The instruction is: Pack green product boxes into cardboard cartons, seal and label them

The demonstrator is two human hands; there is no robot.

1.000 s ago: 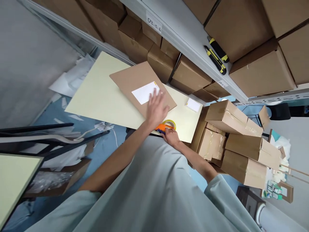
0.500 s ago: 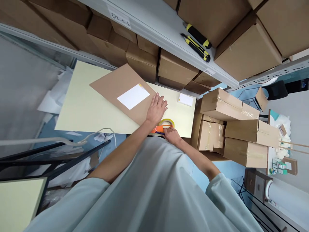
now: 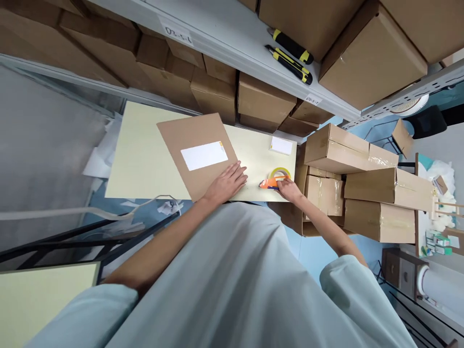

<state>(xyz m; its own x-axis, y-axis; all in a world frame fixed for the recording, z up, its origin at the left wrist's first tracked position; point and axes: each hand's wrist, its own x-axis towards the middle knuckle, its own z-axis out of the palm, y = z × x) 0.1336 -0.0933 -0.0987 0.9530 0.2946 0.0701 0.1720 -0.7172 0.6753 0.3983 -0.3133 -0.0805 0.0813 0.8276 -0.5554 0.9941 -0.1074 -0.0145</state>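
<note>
My left hand (image 3: pixel 225 183) lies flat with its fingers stretched out on the right edge of a brown cardboard box (image 3: pixel 203 130). A white label (image 3: pixel 205 155) with a small yellow corner mark is on the box's top face. My right hand (image 3: pixel 289 189) is wrapped round an orange tape dispenser (image 3: pixel 268 183) that carries a roll of yellow tape (image 3: pixel 281 172). Dispenser and hand are at the right part of the pale yellow table (image 3: pixel 139 159), near its front edge. Behind the dispenser lies a small stack of white labels (image 3: pixel 281 145).
Above the table's back edge runs a grey shelf (image 3: pixel 232 43) bearing two black-and-yellow utility knives (image 3: pixel 290 63) and cardboard boxes. More boxes (image 3: pixel 268 99) line the back under it. Stacked cartons (image 3: pixel 366 188) stand right of the table. A white cable (image 3: pixel 108 212) crosses at the left.
My right hand has moved right with the tape dispenser, away from the box. The cardboard box has turned on the table, with my left hand still resting on it.
</note>
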